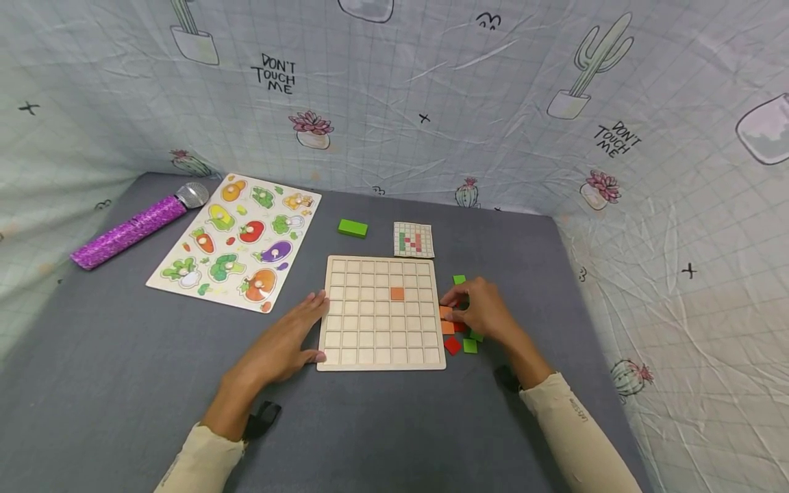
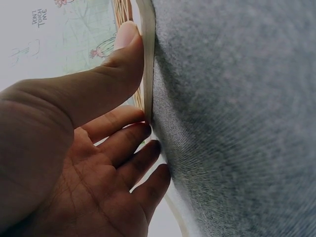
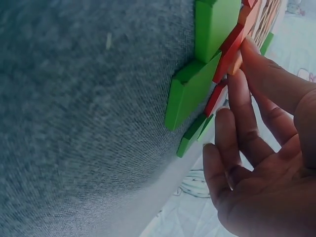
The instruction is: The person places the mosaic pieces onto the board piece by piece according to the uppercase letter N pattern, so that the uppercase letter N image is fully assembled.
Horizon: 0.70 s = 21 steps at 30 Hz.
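A wooden grid board (image 1: 382,370) lies flat, with one orange tile (image 1: 397,294) in an upper-right cell. My left hand (image 1: 277,349) rests at the board's left side, thumb and fingers spread and touching its edge. In the left wrist view, the thumb (image 2: 127,37) lies along the board's rim (image 2: 148,64). Beside the board's right edge, my right hand (image 1: 483,308) pinches another orange tile (image 3: 235,64) between thumb and fingertips. Around it lie red tiles (image 1: 453,345) and green tiles (image 1: 470,346), some partly covered by the hand.
Above the board sits a small pattern card (image 1: 413,239) with coloured squares. A green block (image 1: 353,228) lies to the card's left. Farther left are a vegetable puzzle board (image 1: 237,239) and a purple glitter microphone (image 1: 132,233). A printed cloth (image 1: 394,103) hangs behind the grey table (image 1: 394,431).
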{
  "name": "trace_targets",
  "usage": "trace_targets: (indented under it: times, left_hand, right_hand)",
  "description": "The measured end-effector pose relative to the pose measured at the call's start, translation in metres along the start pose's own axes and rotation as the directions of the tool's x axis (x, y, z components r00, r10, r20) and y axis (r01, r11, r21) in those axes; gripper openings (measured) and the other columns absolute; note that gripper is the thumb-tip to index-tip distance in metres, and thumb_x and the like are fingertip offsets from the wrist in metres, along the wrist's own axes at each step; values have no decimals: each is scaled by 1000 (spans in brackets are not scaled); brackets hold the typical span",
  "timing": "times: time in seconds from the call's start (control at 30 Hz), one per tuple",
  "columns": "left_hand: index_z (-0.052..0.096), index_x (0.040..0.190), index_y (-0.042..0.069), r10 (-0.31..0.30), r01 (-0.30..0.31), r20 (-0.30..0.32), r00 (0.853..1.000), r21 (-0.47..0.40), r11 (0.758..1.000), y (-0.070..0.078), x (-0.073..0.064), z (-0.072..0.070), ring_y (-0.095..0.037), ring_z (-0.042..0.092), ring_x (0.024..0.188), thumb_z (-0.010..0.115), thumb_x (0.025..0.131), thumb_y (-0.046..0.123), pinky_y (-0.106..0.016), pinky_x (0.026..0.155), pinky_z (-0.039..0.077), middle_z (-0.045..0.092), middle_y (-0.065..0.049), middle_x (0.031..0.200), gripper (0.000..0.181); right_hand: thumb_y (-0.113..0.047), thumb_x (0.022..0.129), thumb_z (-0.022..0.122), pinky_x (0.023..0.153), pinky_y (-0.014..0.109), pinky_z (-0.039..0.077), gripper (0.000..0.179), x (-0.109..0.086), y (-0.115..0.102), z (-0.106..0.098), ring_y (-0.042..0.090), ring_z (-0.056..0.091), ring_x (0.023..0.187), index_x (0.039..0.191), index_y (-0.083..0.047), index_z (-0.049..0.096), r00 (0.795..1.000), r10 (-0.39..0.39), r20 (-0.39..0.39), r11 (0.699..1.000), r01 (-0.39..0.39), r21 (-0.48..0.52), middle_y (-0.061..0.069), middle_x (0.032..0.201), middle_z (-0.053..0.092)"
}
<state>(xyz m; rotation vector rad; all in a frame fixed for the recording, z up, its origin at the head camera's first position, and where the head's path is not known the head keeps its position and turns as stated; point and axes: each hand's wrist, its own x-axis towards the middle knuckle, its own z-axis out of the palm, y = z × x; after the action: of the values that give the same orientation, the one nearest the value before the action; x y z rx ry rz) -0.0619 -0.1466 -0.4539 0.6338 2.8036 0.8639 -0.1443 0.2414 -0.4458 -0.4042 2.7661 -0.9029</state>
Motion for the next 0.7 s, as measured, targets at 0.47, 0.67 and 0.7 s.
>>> trace_targets:
  times: [0.47, 0.67, 0.7]
  left_hand:
    - [40, 160, -5, -2, 2, -5, 1000, -11, 1000, 1, 0, 0, -46, 31, 159, 90, 83, 8, -63, 126, 33, 34, -22, 172, 93]
    - [41, 160, -5, -5, 5, -5, 1000, -9, 1000, 0, 0, 0, -46, 32, 159, 90, 83, 9, -63, 126, 33, 34, -22, 172, 93]
    - [41, 160, -5, -5, 4, -6, 1000, -9, 1000, 0, 0, 0, -46, 32, 159, 90, 83, 9, -63, 126, 33, 34, -22, 172, 93]
  right_hand:
    - [-15, 86, 90, 71, 32, 50, 11, 0, 1, -2, 11, 65, 70, 90, -15, 79, 996, -21, -82, 1000, 22, 11, 0, 77, 70]
    - [-14, 88, 88, 73, 33, 52, 12, -2, -7, -2, 12, 67, 74, 97, -14, 79, 994, -23, -106, 999, 27, 31, 0, 80, 71]
    - [-14, 88, 88, 73, 34, 52, 12, -3, -10, -1, 13, 68, 75, 98, -14, 79, 994, -20, -107, 999, 25, 39, 0, 81, 71]
